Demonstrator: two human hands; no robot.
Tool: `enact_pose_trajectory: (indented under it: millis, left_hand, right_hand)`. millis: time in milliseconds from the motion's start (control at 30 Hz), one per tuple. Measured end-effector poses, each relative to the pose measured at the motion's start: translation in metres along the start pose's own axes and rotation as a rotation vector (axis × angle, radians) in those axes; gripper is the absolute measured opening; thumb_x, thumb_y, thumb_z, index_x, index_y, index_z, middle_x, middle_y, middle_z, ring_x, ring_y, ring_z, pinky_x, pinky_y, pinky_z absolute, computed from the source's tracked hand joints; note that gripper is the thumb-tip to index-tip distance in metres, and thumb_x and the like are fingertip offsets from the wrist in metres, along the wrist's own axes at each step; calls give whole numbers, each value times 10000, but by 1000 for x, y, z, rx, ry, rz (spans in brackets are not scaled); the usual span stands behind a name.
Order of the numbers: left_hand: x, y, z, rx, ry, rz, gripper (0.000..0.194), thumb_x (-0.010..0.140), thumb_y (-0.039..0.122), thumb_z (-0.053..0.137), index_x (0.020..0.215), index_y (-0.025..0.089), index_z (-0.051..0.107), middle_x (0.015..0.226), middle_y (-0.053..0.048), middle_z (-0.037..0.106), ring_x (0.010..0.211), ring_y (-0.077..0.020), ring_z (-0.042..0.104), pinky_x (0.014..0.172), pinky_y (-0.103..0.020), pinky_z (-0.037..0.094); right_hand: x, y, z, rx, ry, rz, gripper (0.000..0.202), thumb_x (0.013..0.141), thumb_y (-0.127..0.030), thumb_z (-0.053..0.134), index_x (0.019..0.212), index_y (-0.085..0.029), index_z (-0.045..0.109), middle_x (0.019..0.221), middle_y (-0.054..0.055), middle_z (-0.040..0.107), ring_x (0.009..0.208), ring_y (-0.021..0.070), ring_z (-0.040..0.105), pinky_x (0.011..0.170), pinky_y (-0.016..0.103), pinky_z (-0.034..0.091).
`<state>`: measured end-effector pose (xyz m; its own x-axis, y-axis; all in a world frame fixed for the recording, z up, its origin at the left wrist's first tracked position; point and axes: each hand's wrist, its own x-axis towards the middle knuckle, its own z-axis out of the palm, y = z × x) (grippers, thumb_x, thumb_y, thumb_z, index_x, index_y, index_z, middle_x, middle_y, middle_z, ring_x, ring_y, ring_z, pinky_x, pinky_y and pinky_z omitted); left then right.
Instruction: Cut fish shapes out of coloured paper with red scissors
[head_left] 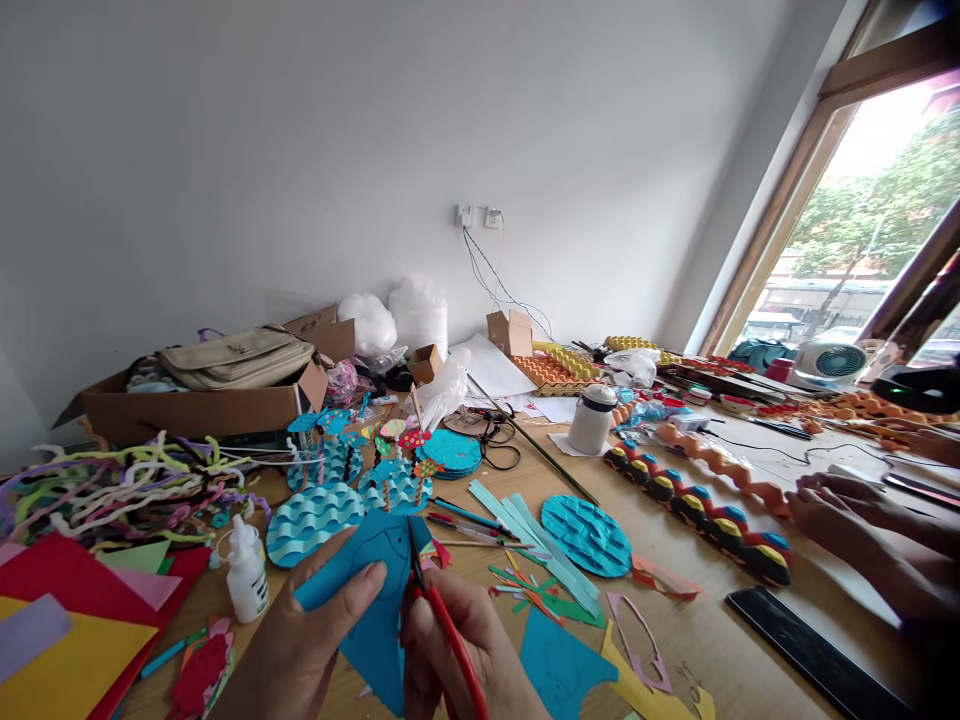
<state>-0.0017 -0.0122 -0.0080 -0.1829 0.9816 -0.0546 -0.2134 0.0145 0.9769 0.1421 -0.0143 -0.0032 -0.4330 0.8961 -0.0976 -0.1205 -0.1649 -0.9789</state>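
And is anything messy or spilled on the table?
A bit messy: colourful paper scraps lie scattered past the right hand, which holds scissors, and the fuzzy sticks on the left are heaped in a tangle instead of lined up. I can't see a spill; the white squeeze bottle stands upright.

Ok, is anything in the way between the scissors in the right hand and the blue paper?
Nothing visible: the scissors in the right hand have their dark blades right at the blue paper. The left hand has its thumb on the sheet, left of the blades and apart from them.
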Motion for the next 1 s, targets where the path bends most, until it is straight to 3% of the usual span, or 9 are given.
enact_pose_trajectory:
  millis: [200, 300, 400, 533, 633, 867, 1000]
  left_hand:
    - [1, -8, -8, 105, 41, 152, 313, 475, 352, 796, 780, 320, 733, 1077, -7, 691, 1090, -348, 550, 760, -337, 547]
    - [-1, -5, -5, 67, 18, 64, 361, 531, 372, 768, 885, 325, 714, 1053, -12, 699, 1052, -341, 579, 735, -359, 555]
    - [-2, 2, -1, 27, -11, -54, 440, 608, 387, 728, 1027, 271, 660, 963, -36, 723, 882, -315, 656, 665, -373, 562]
    - [-2, 10, 0, -89, -78, -195, 699, 610, 370, 744, 1236, 206, 480, 795, -43, 733, 646, -271, 676, 549, -352, 540]
    - [-2, 16, -6, -116, -76, -238, 827, 596, 326, 767, 1315, 213, 374, 802, -40, 735, 671, -268, 677, 577, -349, 542]
    - [-2, 30, -14, -116, -105, -268, 822, 597, 288, 769, 1321, 203, 388, 910, -59, 738, 901, -302, 653, 670, -317, 530]
    - [0, 35, -17, -83, -162, -312, 809, 606, 290, 765, 1316, 178, 393, 915, -78, 735, 827, -278, 668, 673, -322, 527]
  right_hand:
    - [0, 2, -1, 12, -23, -28, 624, 550, -794, 482, 655, -183, 412, 400, -90, 379, 326, 39, 365, 350, 143, 313]
    - [-1, 0, -1, 19, -26, -24, 624, 552, -792, 483, 646, -180, 410, 404, -86, 390, 323, 35, 362, 348, 141, 308]
    - [-2, -2, 1, 31, -32, -28, 619, 564, -787, 482, 645, -176, 421, 393, -91, 378, 309, 32, 350, 343, 140, 302]
    - [-2, -2, 1, 45, -39, -49, 588, 591, -753, 515, 621, -174, 414, 387, -90, 391, 293, 25, 337, 337, 139, 299]
    - [-1, 0, -1, 37, -51, -45, 579, 599, -738, 529, 614, -171, 411, 382, -91, 387, 298, 24, 354, 336, 133, 300]
    - [0, -1, -4, -58, -82, 37, 655, 490, -807, 512, 597, -166, 430, 354, -83, 382, 307, 35, 384, 307, 120, 285]
    - [-2, -8, -3, -107, -88, 60, 658, 478, -812, 512, 571, -168, 412, 358, -75, 384, 302, 31, 381, 295, 112, 261]
